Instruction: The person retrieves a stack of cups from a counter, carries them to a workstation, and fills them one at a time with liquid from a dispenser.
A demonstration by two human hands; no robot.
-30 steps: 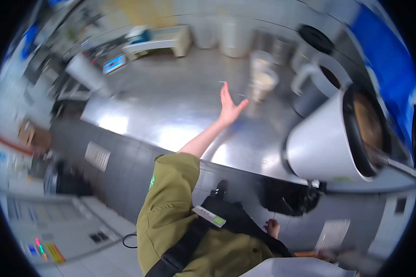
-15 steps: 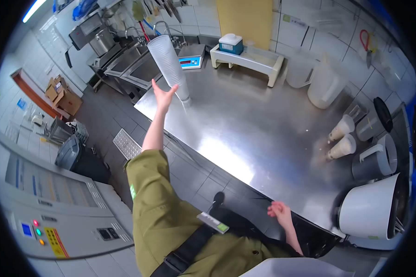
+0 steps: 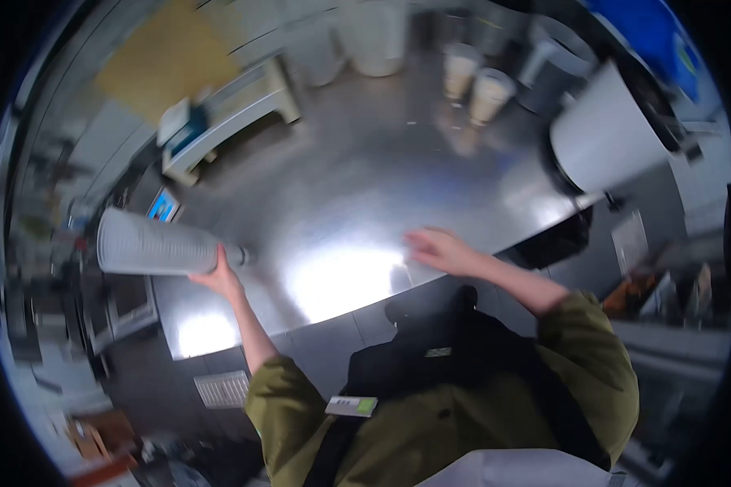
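The left hand is touching a stack of nested clear plastic cups, its thumb lying across the side and a finger showing along the lower edge; blur is hiding whether the grip is fully closing on it. The stack is lying aslant in the view at the left of the frame, its mouth end pointing left and its narrow end passing right of the hand. The right hand is hovering released near the middle of the frame, above the front part of the steel worktop, with fingers loosely bending and pointing left.

The left forearm is slanting up and left from an olive sleeve; the right is angling in from the lower right.

Farther out, toward the upper right, two plastic cups are standing side by side, holding something pale beige. A dark grey jug is standing just beyond them, and a large white canister with a black rim is leaning in the view to its right. At the upper left, a teal box with a white lid is sitting on an off-white stand, and a scale's blue display is glowing near the stack.
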